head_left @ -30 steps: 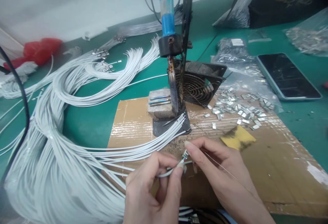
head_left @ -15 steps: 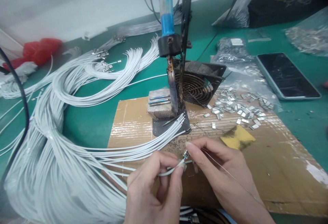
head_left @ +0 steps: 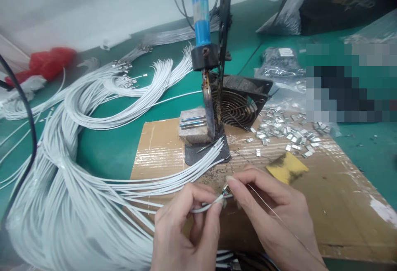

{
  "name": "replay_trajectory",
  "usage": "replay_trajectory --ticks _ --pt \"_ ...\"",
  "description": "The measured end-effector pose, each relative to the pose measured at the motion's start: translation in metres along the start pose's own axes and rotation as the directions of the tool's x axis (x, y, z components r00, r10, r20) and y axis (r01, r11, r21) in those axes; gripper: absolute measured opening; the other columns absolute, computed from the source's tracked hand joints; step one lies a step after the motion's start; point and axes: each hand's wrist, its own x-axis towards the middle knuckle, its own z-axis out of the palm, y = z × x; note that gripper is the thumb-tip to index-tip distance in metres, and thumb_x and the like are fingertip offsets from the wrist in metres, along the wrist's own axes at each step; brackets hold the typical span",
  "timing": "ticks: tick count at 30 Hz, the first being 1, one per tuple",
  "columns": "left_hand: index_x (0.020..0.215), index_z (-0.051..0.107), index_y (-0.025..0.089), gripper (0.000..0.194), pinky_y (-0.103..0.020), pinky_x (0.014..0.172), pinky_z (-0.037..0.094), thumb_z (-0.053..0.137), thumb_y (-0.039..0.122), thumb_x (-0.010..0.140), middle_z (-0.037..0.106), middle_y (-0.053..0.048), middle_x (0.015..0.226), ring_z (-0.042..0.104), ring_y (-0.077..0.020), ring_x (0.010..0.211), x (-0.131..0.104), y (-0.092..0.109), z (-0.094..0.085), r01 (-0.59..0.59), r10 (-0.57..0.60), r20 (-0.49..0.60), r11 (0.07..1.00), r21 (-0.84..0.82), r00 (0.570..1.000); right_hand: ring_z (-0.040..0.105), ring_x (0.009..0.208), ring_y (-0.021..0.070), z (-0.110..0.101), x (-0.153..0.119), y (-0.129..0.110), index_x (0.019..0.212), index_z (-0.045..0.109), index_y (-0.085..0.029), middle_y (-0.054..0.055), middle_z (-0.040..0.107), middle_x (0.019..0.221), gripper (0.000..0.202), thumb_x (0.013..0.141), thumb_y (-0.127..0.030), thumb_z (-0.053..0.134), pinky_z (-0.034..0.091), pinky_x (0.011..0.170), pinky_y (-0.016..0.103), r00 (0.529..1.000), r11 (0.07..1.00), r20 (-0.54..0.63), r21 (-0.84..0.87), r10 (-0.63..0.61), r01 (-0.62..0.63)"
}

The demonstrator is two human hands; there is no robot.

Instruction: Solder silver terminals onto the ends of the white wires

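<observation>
Between thumb and forefinger, my left hand (head_left: 189,225) pinches a white cable (head_left: 203,210) close to its end. My right hand (head_left: 266,209) closes its fingertips on a small metal connector (head_left: 226,189) at that cable's tip. Thin coloured wires show faintly where cable and connector meet. A thin wire (head_left: 273,211) runs back across my right hand. Just beyond my hands, a fan of white cables (head_left: 186,179) rests with its ends on the black base of the soldering iron stand (head_left: 207,155). The blue-handled iron (head_left: 201,19) stands upright, pointing down.
Many white cables (head_left: 62,205) fill the left side. Behind the stand sits a black fan (head_left: 238,101). Loose metal connectors (head_left: 288,132) and a yellow sponge (head_left: 287,167) lie on the cardboard (head_left: 347,221). Plastic bags (head_left: 279,64) are at the back right.
My right hand has shifted very slightly, and its fingertips now cover more of the connector. My left hand keeps nearly the same place. A blurred patch now covers the phone's area.
</observation>
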Motion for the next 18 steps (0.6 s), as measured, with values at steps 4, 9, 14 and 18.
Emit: replay_trajectory --ticks 4,9,14,18 --pt "0.077 0.068 0.024 0.017 -0.02 0.055 0.049 0.064 0.015 0.091 0.073 0.002 0.078 0.071 -0.0138 0.071 0.0 0.0 0.0 -0.011 0.011 -0.007 1.0 0.003 1.0 0.053 0.058 0.0123 0.0 0.0 0.0 0.068 0.07 -0.023 -0.002 0.061 0.064 0.029 0.092 -0.039 0.072 0.039 0.051 0.023 1.0 1.0 0.002 0.011 0.003 -0.003" --pt "0.078 0.068 0.025 0.018 -0.02 0.061 0.052 0.062 0.015 0.092 0.074 0.004 0.079 0.071 -0.0134 0.07 -0.001 -0.001 0.0 -0.005 0.005 -0.003 1.0 -0.003 1.0 0.051 0.057 0.0113 0.002 -0.001 0.001 0.068 0.071 -0.023 -0.003 0.06 0.063 0.027 0.091 -0.037 0.073 0.039 0.051 0.022 1.0 1.0 -0.007 0.01 0.003 -0.003" --pt "0.079 0.067 0.025 0.017 -0.021 0.061 0.05 0.063 0.016 0.093 0.074 0.004 0.078 0.071 -0.0131 0.072 0.0 -0.003 -0.001 -0.029 0.029 0.01 0.999 0.03 1.0 0.055 0.06 0.0123 0.0 -0.001 0.004 0.069 0.071 -0.024 -0.003 0.062 0.064 0.027 0.093 -0.038 0.073 0.047 0.062 0.023 1.0 1.0 -0.026 0.009 -0.002 0.002" --pt "0.084 0.069 0.025 0.016 -0.02 0.067 0.052 0.066 0.012 0.093 0.075 0.004 0.082 0.072 -0.0126 0.076 0.003 -0.012 -0.005 -0.128 0.126 0.051 0.991 0.037 0.991 0.062 0.065 0.016 -0.021 0.004 0.015 0.084 0.083 -0.025 0.004 0.072 0.075 0.047 0.104 -0.053 0.051 0.052 0.062 0.027 0.997 1.0 -0.079 0.028 -0.002 0.004"
